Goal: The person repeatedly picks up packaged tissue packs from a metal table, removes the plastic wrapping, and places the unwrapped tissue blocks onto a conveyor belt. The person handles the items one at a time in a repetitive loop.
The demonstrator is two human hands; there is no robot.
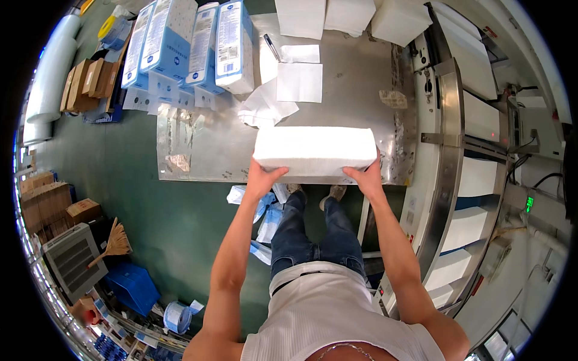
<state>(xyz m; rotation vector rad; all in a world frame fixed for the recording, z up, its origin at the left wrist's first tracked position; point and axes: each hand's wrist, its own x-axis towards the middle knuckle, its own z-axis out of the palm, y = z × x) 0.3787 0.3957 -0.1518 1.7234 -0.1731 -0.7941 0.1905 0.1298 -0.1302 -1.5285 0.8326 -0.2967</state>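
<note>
A long, brick-shaped stack of white tissue paper is held level between my two hands, over the front edge of the metal table. My left hand grips its left end, the thumb along the near side. At the opposite end, my right hand clasps it the same way. The other fingers of both hands are mostly hidden behind the stack. Just beyond it lie a crumpled white sheet, flat white squares and a pen.
Blue-and-white filled packs stand at the table's back left. More white stacks line its far edge. To the right, a conveyor machine carries white blocks. Blue-and-white wrappers lie on the floor by my feet.
</note>
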